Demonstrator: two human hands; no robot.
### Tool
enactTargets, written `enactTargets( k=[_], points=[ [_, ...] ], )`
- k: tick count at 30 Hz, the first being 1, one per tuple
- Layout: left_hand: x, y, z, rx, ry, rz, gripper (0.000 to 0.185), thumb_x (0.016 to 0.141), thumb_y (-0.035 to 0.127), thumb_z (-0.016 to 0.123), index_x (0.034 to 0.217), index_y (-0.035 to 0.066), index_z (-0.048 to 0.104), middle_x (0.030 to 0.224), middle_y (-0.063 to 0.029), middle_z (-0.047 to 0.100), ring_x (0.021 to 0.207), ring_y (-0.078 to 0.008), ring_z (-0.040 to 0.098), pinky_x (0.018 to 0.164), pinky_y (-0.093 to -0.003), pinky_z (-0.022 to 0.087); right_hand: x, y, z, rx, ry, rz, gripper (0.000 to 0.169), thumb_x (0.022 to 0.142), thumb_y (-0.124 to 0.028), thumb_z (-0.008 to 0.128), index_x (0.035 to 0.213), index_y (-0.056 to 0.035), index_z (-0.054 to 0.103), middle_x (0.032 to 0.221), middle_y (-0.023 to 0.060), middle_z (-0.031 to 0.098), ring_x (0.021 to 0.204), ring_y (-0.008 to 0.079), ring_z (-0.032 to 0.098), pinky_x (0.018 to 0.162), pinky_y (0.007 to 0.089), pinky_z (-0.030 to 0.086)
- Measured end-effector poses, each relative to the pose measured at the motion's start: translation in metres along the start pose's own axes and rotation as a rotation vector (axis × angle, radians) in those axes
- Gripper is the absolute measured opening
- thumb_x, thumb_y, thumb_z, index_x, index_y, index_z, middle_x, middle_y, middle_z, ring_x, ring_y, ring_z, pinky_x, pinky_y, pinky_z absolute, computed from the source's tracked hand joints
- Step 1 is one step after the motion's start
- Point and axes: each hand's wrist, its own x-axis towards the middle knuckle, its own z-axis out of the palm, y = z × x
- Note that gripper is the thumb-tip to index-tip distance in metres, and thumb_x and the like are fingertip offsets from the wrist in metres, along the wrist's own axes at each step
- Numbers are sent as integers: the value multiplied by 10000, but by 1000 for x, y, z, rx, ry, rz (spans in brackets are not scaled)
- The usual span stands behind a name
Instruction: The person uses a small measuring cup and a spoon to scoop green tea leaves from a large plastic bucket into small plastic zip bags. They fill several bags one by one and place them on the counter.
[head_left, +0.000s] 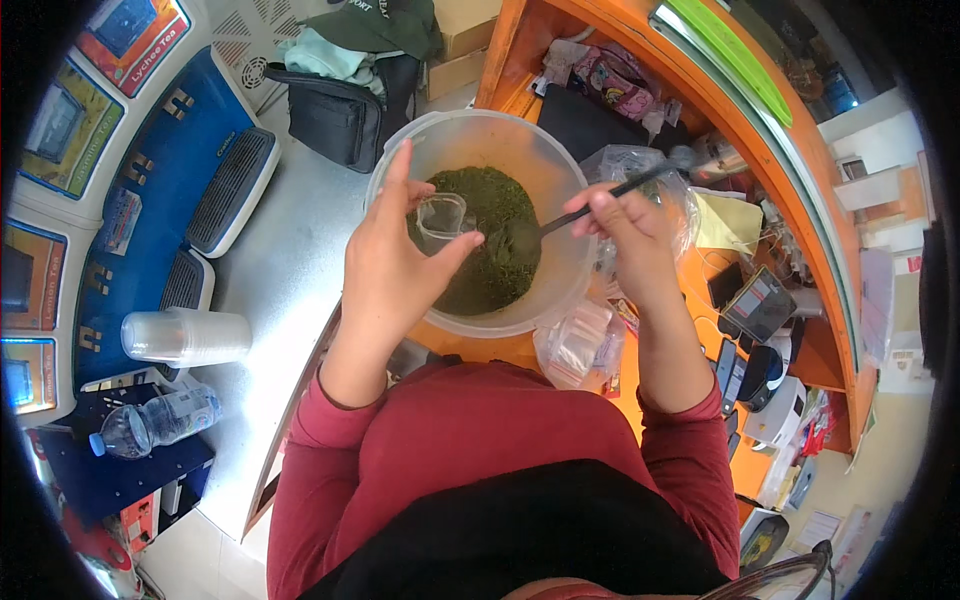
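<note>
A large translucent plastic tub (574, 277) stands before me, with a heap of dark green dried leaves (480, 281) inside. My left hand (390, 251) is over the tub's left side, its thumb and fingers around a small clear plastic cup (441, 215); the index finger points up. From the right, my right hand (630, 225) grips the black handle of a spoon (562, 220). The spoon slants down to the left, and its bowl end rests among the leaves, partly covered by them. Whether the cup holds anything is hard to tell.
On the left is a drink dispenser (150, 195) with drip trays (232, 191). A stack of clear cups (187, 337) and a plastic bottle (157, 424) lie near it. Plastic bags (581, 345) crowd the orange desk (694, 300) at right; a black bag (334, 109) sits behind.
</note>
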Motion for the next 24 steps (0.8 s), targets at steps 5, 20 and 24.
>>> enactTargets(
  k=[5, 20, 24],
  points=[
    [-4, 11, 11, -52, -109, -9, 1010, 645, 154, 892, 1487, 58, 342, 1067, -159, 681, 980, -286, 687, 837, -367, 545, -17, -24, 11, 95, 133, -387, 175, 973, -196, 594, 991, -49, 686, 876, 28, 674, 806, 136, 610, 768, 285, 452],
    [-6, 34, 12, 20, -115, 118, 950, 669, 149, 864, 1488, 110, 385, 998, -128, 676, 913, -271, 679, 798, -343, 543, -32, 2, 42, -568, -121, -336, 429, 777, 56, 625, 1181, -61, 537, 1045, 162, 637, 955, 362, 624, 820, 428, 480],
    [-6, 41, 18, -188, -27, 109, 828, 732, 176, 827, 1431, 15, 414, 1026, -146, 672, 875, -263, 676, 745, -353, 545, -32, 19, 57, -318, -86, -326, 507, 850, 12, 650, 1284, -62, 400, 1091, 195, 632, 1024, 388, 646, 852, 437, 501]
  ],
)
